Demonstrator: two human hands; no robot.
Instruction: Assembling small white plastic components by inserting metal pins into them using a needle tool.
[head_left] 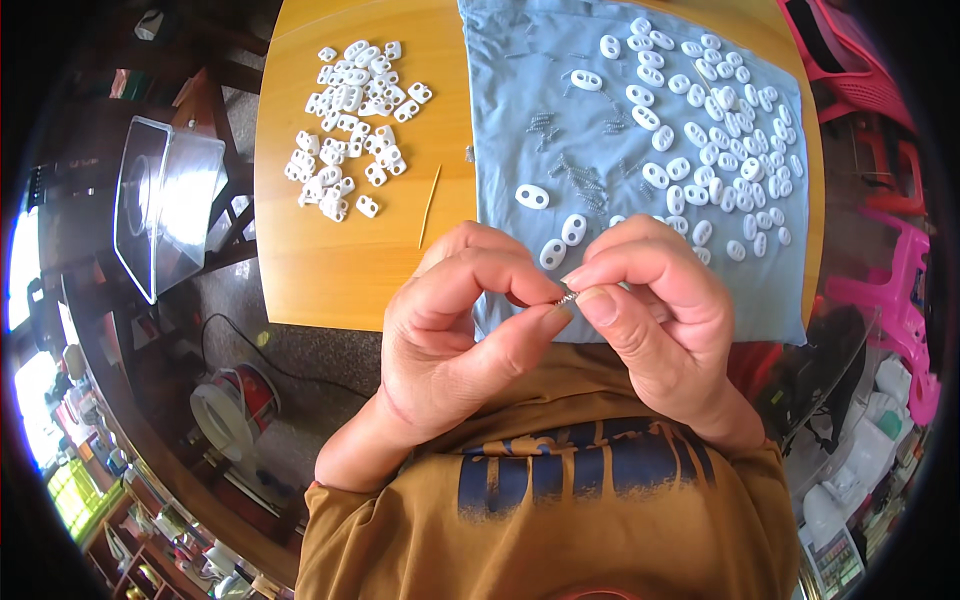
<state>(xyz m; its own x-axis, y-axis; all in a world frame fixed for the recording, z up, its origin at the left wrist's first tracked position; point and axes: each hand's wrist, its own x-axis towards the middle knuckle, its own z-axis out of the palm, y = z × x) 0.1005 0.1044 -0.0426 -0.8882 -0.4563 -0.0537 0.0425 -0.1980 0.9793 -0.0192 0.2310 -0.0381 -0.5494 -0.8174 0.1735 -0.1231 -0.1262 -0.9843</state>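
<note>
Close to my body, at the table's near edge, my left hand (440, 325) and my right hand (670, 310) meet fingertip to fingertip. Both pinch a small metal coil spring (567, 298), mostly covered by the thumbs and forefingers. Beyond them lies a light blue cloth (510, 110). Loose springs (583, 183) are clustered on its middle. Many white oval two-hole plastic pieces (752, 168) spread over its right side. A few lie nearer my hands, among them one oval piece (532, 196) lying flat.
On the wooden table (300, 270), to the left, is a heap of white two-hole plastic parts (355, 95). A thin yellow stick (429, 206) lies between heap and cloth. A clear plastic box (165, 210) stands left of the table. Pink stools (890, 280) are at the right.
</note>
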